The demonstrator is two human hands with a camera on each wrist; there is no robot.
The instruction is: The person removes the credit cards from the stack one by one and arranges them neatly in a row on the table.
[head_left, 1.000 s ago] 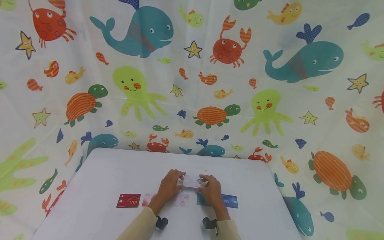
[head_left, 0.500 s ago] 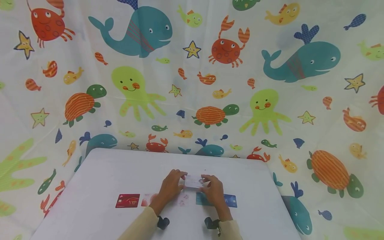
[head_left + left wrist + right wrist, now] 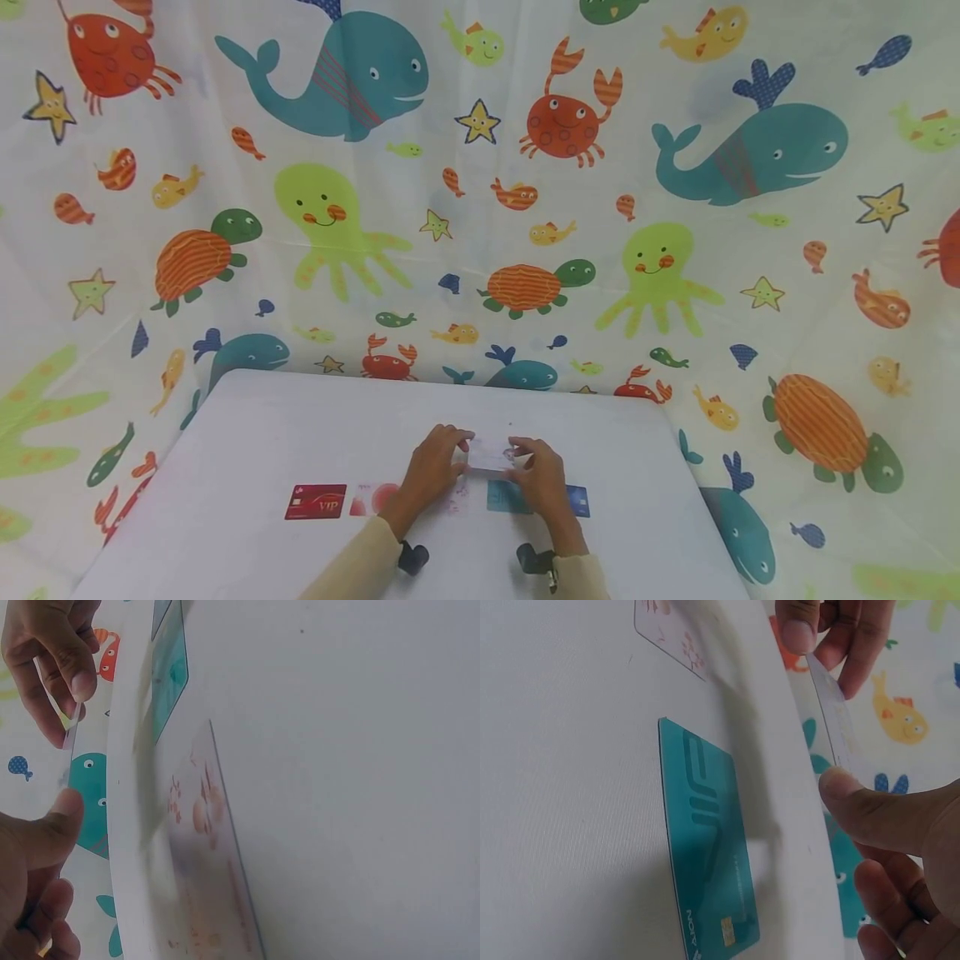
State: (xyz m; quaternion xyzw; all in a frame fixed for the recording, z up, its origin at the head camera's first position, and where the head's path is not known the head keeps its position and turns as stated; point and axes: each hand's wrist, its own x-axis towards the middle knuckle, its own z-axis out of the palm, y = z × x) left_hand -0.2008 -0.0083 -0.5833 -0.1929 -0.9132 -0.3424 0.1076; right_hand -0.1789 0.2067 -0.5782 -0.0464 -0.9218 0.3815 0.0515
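My left hand (image 3: 435, 465) and right hand (image 3: 542, 475) hold one pale card (image 3: 489, 454) between them above the white table, each pinching an end with thumb and fingers. In the left wrist view the card (image 3: 73, 742) appears nearly edge-on, and so does the card (image 3: 831, 712) in the right wrist view. Below the hands, a row of cards lies on the table: a pale card with pink flowers (image 3: 457, 498), a teal card (image 3: 508, 497) and a blue card (image 3: 578, 501). My right wrist partly covers the blue one.
Farther left in the row lie a red VIP card (image 3: 316, 502) and a pink-and-white card (image 3: 363, 500), the latter beside my left forearm. The white table (image 3: 300, 425) ends at a curtain (image 3: 465, 250) printed with sea animals.
Both hands have shifted slightly to the right, carrying the pale card between them. More of the pink-and-white card shows now, and less of the blue one. The grip looks the same.
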